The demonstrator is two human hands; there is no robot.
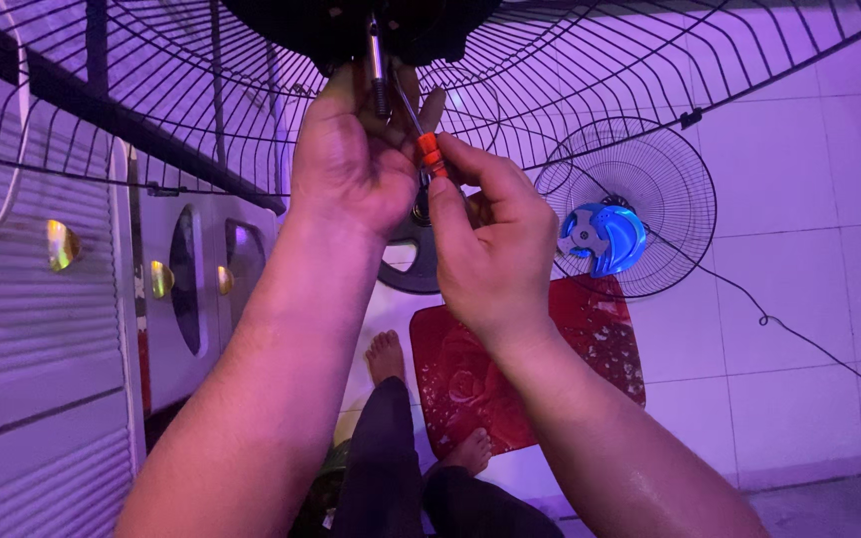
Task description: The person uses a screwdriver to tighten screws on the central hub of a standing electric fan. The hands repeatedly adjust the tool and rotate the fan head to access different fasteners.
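A large black wire fan guard (201, 90) hangs close in front of me, with a dark motor housing (361, 25) and a metal shaft (378, 70) at its centre. My left hand (351, 164) reaches up and grips around the shaft at the hub. My right hand (490, 239) holds a screwdriver with an orange collar (431, 154), its thin blade angled up toward the hub beside the shaft. The two hands touch each other below the hub.
On the white tiled floor lie a second wire guard (650, 189) with a blue fan blade (605, 237), a red mat (590, 339) and a black cable (799, 339). White cabinets (42, 329) stand at the left. My bare feet (386, 354) are below.
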